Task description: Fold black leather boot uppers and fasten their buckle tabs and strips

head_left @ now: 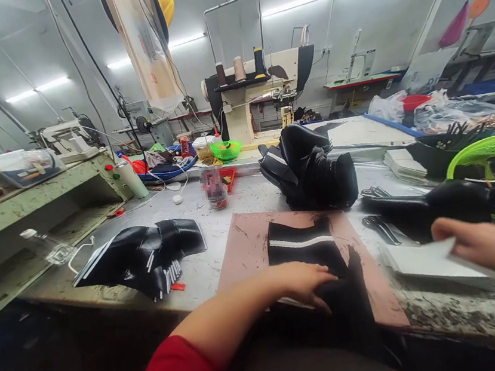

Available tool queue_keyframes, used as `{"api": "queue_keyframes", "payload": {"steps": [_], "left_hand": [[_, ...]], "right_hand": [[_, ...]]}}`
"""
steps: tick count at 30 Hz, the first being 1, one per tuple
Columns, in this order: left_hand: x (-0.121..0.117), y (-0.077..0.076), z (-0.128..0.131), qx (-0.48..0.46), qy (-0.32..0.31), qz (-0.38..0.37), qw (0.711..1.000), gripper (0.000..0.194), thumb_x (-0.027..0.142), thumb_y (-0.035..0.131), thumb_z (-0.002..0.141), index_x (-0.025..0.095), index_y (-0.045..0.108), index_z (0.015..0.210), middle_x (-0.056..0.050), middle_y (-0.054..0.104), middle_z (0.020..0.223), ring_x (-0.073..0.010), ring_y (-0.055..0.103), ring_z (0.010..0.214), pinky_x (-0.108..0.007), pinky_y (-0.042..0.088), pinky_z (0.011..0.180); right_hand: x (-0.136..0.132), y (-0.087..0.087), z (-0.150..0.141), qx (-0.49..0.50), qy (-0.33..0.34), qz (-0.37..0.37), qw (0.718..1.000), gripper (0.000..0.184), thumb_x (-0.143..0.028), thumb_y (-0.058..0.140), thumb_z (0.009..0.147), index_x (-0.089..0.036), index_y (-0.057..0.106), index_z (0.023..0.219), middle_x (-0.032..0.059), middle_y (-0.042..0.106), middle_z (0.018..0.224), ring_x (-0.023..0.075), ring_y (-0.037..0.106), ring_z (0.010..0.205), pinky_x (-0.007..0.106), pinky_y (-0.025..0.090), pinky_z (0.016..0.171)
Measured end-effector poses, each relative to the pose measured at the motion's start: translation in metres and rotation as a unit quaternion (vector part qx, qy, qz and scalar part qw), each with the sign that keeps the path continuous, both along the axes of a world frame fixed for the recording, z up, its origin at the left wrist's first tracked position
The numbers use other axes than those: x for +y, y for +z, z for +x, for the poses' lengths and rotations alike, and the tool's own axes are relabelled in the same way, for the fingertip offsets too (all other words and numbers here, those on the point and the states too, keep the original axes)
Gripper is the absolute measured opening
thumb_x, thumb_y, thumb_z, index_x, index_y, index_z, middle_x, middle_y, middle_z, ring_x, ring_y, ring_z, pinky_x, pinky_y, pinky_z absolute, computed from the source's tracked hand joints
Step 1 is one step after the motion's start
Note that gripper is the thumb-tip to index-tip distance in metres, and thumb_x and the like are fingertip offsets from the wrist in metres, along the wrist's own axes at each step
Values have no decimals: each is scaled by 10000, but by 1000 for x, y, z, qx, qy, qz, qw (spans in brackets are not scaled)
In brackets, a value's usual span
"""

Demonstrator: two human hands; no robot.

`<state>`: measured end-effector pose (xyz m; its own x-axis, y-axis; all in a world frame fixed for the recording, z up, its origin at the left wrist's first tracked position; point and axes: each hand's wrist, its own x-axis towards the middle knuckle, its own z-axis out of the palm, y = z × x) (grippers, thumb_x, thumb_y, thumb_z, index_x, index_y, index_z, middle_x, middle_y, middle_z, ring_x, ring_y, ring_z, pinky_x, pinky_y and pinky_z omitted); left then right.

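My left hand (307, 282) lies with its fingers spread on a black piece of material (298, 233) that has a white strip across it. That piece rests on a pinkish-brown cutting mat (242, 252), and its near end is hidden by my hand and arm. Off to the right, my right hand (484, 243) is closed in a pinch on a white sheet (447, 247), just above a stack of white sheets (424, 263). Motion blurs this hand somewhat.
Black pieces with white edges (142, 252) lie at left. A black bundle (309, 172) sits behind the mat, before a sewing machine (237, 102). Black parts (453, 205) and a green basket (490, 146) are at right. A clear bottle (50, 246) stands far left.
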<state>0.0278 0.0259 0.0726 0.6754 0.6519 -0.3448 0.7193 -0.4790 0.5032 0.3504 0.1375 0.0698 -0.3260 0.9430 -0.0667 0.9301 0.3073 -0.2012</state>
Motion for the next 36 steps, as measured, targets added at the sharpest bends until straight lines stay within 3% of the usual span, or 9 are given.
{"api": "queue_keyframes", "payload": {"steps": [4,7,11,14,19,24,30,33,36], "left_hand": [[33,25,-12,-167,231,-29,958,310,238,577,742,154,590,1039,-90,608,1101,-246,523,1067,-361,373,932],[50,31,-18,-232,325,-53,915,294,348,416,843,157,553,1020,-71,625,1014,-179,600,901,-289,472,765],[43,16,-25,-291,388,-199,852,374,466,506,770,144,527,958,-24,618,765,-120,593,586,-194,440,471],[24,-8,-26,-293,395,-259,832,291,276,686,630,144,516,825,43,545,580,-89,523,470,-172,394,406],[10,-40,-23,-283,390,-275,832,253,103,655,603,158,440,725,79,514,523,-65,499,426,-163,397,398],[13,-46,-21,-284,386,-263,837,174,148,591,692,163,419,711,98,479,488,-44,479,373,-148,383,388],[10,-51,-19,-273,373,-244,853,146,176,622,692,157,502,773,83,520,496,-61,524,423,-162,404,434],[10,-55,-18,-264,370,-243,857,156,179,623,690,163,557,830,79,534,498,-62,512,403,-165,390,425],[15,-57,-17,-265,376,-258,850,132,205,567,737,159,569,861,68,526,473,-75,501,377,-176,375,401]], "right_hand": [[24,70,-56,75,24,95,992,72,-278,452,733,-231,494,767,65,604,704,226,550,673,330,382,631],[31,94,-129,170,178,-50,968,130,-286,457,759,-181,514,811,57,606,798,177,539,717,287,394,668],[16,57,-195,147,262,-351,887,185,-227,641,605,-147,578,760,3,610,725,130,546,669,207,407,603],[-6,10,-197,159,223,-528,804,322,-292,706,540,-156,562,795,-14,597,648,112,533,566,191,389,508],[-36,-33,-153,206,154,-563,786,350,-505,572,640,-169,514,715,13,569,591,114,531,516,201,374,469],[-29,-21,-130,198,111,-536,813,309,-419,652,576,-174,534,723,15,571,654,138,565,632,220,422,561],[26,44,-144,285,115,-304,902,277,-340,683,562,-176,500,690,-18,537,637,100,502,576,193,401,503],[27,54,-169,424,123,-277,854,303,-347,681,563,-179,497,735,-24,532,634,88,494,549,186,391,478],[2,27,-191,387,155,-440,795,344,-341,710,495,-161,505,704,-34,524,576,82,479,502,190,377,449]]}}
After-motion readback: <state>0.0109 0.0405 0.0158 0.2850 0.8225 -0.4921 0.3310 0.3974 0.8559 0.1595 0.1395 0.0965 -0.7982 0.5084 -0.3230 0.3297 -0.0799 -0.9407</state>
